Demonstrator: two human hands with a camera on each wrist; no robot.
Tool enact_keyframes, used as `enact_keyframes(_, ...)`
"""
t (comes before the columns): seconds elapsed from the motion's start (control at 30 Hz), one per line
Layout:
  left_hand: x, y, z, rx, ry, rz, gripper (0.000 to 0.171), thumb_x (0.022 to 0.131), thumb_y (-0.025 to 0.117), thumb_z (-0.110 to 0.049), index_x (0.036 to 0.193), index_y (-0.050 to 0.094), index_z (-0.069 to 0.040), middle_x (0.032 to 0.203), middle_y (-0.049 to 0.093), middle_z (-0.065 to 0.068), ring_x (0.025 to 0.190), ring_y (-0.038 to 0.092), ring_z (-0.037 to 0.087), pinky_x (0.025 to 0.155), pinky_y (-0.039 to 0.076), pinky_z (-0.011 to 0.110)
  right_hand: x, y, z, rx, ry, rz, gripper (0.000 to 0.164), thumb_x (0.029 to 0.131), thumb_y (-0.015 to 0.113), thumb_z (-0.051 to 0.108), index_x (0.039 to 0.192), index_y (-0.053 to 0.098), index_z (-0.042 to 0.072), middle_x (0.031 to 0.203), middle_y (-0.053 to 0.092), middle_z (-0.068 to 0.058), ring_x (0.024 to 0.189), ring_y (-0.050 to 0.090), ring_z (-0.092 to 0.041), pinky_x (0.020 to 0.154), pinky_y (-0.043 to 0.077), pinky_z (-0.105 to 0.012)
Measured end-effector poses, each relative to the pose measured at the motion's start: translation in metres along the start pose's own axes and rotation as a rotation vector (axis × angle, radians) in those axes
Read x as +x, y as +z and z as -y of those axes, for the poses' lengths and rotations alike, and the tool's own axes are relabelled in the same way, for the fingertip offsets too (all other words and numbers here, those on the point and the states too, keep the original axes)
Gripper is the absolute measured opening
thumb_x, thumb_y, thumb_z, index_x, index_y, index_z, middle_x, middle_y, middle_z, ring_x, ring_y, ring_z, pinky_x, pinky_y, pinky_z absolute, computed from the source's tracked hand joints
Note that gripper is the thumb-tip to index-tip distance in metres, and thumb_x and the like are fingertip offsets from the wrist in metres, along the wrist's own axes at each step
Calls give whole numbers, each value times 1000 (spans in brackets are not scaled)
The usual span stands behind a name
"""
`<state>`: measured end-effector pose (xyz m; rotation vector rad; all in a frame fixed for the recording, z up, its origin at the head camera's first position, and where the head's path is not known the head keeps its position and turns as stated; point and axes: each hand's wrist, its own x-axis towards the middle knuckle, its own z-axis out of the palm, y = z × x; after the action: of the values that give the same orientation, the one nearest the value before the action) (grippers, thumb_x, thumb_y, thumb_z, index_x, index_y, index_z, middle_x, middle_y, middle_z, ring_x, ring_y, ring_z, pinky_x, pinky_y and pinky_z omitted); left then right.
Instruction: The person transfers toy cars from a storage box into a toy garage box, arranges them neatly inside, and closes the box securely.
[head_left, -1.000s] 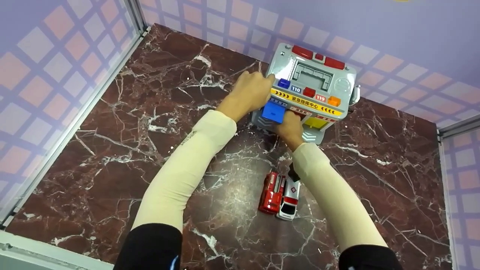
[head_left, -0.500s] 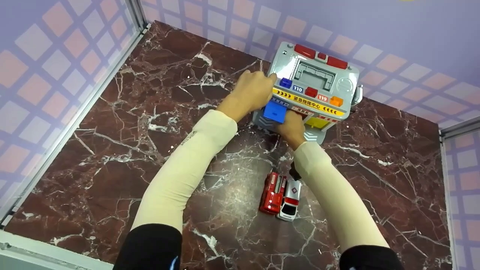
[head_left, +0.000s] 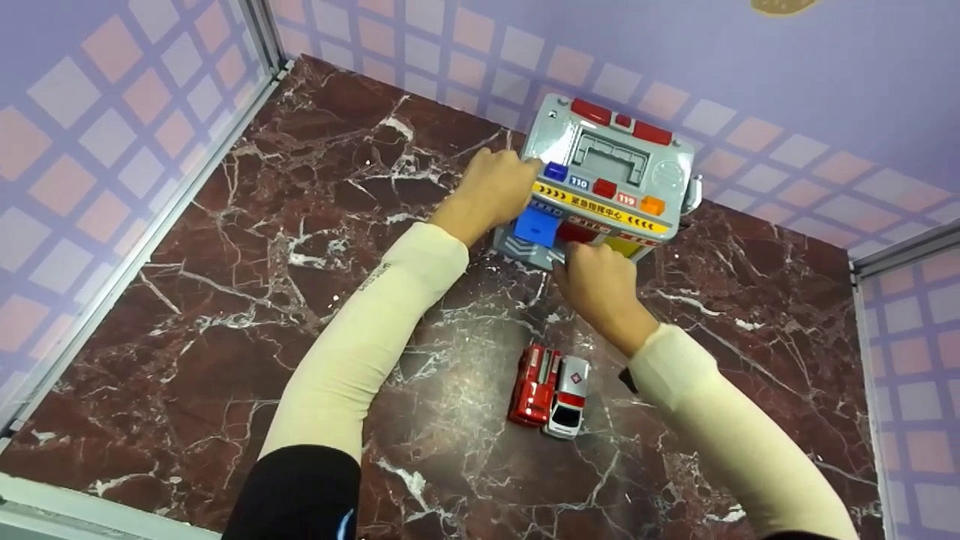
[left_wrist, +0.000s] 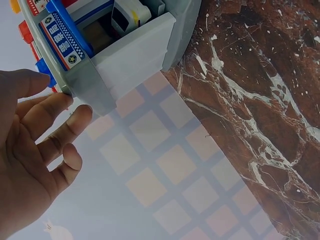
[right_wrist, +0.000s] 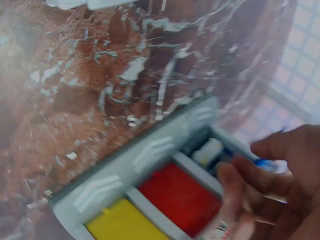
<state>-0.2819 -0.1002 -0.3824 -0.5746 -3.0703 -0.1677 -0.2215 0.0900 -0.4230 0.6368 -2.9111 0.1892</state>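
A grey toy emergency station [head_left: 559, 139] with red lights and coloured roof buttons stands against the back wall. My left hand [head_left: 495, 187] pinches its left roof corner, thumb by the blue button [left_wrist: 45, 72] and a finger at the edge. The blue garage door [head_left: 537, 226] is raised, and a small white toy car [left_wrist: 131, 17] sits in the bay behind it. My right hand [head_left: 600, 285] is in front of the station, fingers loosely bent and holding nothing. In the right wrist view, its fingertips overlap the blue bay, beside the lowered red door [right_wrist: 180, 197] and yellow door [right_wrist: 125, 220].
A red toy fire truck [head_left: 534, 386] and a white toy ambulance [head_left: 568, 394] are side by side on the dark red marbled tabletop [head_left: 450, 465], nearer the person. Patterned panels [head_left: 630, 45] rise behind and at both sides.
My right hand has drawn back from the station's front toward the lower right, uncovering the red door. The left hand keeps its place at the roof corner. The head view has shifted slightly.
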Motion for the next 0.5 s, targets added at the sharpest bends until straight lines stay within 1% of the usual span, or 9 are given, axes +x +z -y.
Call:
enact_keyframes(0.1,0,1,-2,13,7,-15,34,103,47,-21,127,62,-4,109,70,19,100,66,35,88,51,48,-10,-5,4,-30,-113,-219,25,92,66,24,81,58,3,66,63,-16,55,61,-39,45,47,-54)
enact_keyframes(0.17,0,3,-1,26,6,-28,33,102,48,-20,126,63,-4,110,70,19,100,67,36,88,52,48,-11,-3,7,-39,-178,-314,18,92,64,20,89,60,3,68,63,-14,53,60,-37,43,45,-52)
enact_keyframes(0.2,0,3,-1,39,6,-33,33,102,48,-20,127,63,-4,111,70,19,101,67,36,88,52,49,-11,-2,8,-43,-203,-341,16,93,63,19,95,63,3,70,64,-13,52,59,-36,43,45,-50)
enact_keyframes(0.27,-1,4,-1,65,8,-42,34,102,48,-19,129,63,-4,113,70,17,101,67,36,88,52,48,-10,3,9,-54,-230,-349,20,94,60,16,107,67,4,72,66,-13,51,58,-34,43,46,-49)
enact_keyframes(0.33,-2,3,-2,94,13,-41,36,103,47,-18,133,61,-5,116,69,16,103,66,36,88,52,48,-8,7,9,-61,-232,-319,27,94,58,13,117,69,5,74,67,-14,51,59,-34,43,47,-48)
enact_keyframes(0.4,-3,3,-4,121,19,-36,37,104,45,-18,136,60,-6,121,67,14,106,64,35,90,52,49,-7,12,9,-63,-217,-273,32,93,56,10,122,70,7,75,68,-16,52,60,-36,44,48,-49)
enact_keyframes(0.5,-3,0,-6,134,20,-21,40,104,44,-18,141,56,-9,133,64,11,120,57,35,96,49,51,-6,19,7,-70,-189,-200,36,91,56,6,124,70,8,75,67,-17,54,62,-38,45,49,-52)
